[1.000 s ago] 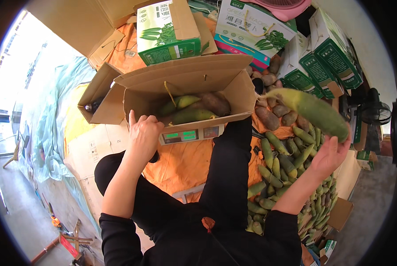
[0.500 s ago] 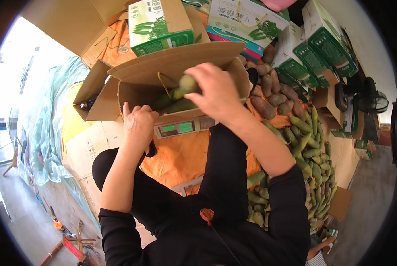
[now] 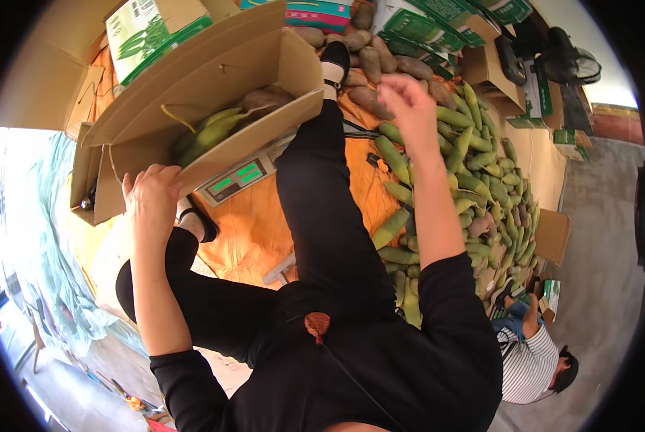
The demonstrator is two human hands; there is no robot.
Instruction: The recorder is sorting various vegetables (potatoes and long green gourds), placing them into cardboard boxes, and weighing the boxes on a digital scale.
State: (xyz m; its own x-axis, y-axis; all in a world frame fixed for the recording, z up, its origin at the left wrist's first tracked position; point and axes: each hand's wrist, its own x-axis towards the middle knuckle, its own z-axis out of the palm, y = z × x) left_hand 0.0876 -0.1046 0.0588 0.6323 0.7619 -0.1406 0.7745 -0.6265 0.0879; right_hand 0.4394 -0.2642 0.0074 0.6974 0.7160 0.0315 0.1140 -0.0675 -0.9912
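Brown cardboard box [image 3: 193, 93] sits tilted on a grey scale [image 3: 239, 176] with green readouts, long axis running from lower left up to upper right, open side facing up, with greenish corn cobs [image 3: 207, 129] and a few brown tubers lying lengthwise inside. Left hand [image 3: 152, 198] is wrapped around the box's lower-left corner, fingers curled on the edge. Right hand [image 3: 407, 101] is empty, fingers loosely spread, hovering over the pile of green cobs [image 3: 473, 180] on the orange sheet [image 3: 243, 230].
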